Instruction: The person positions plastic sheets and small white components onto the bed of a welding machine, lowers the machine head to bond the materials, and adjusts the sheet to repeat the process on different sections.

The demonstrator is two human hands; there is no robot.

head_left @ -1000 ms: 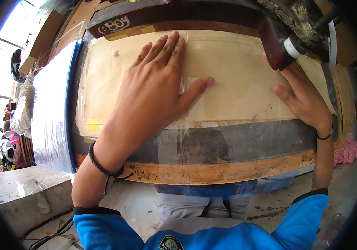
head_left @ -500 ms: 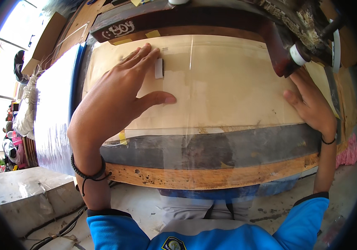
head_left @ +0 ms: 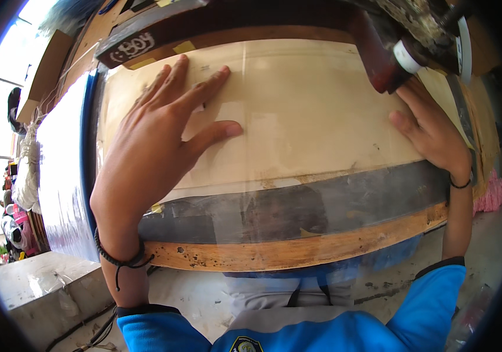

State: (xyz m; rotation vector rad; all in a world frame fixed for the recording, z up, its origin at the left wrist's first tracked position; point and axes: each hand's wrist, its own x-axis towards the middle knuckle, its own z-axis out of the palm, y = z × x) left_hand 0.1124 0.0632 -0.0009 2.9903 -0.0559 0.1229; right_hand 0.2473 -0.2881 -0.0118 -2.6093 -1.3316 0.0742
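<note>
My left hand point(head_left: 154, 129) lies with its fingers spread on the left part of a beige sheet point(head_left: 309, 117) covering the work table. Clear plastic film point(head_left: 233, 220) is spread over this surface and hangs past the wooden front edge point(head_left: 298, 253). Between left thumb and forefinger, a small pale piece barely shows. My right hand point(head_left: 435, 135) rests at the right side of the sheet, thumb apart and fingers stretched away from me. Its fingertips are hidden behind a dark red-brown machine arm point(head_left: 377, 64).
A long dark bar point(head_left: 233, 26) crosses behind the beige sheet. At the left stands a stack of clear plastic sheets point(head_left: 63, 176) beside hanging white string point(head_left: 27, 170). Pink string point(head_left: 492, 193) hangs at the right. Dark cables point(head_left: 87, 322) run along the floor at lower left.
My left fingers have spread wider, and the hand now covers most of the small pale piece. My right hand stays by the machine arm. The whole view has shifted slightly.
</note>
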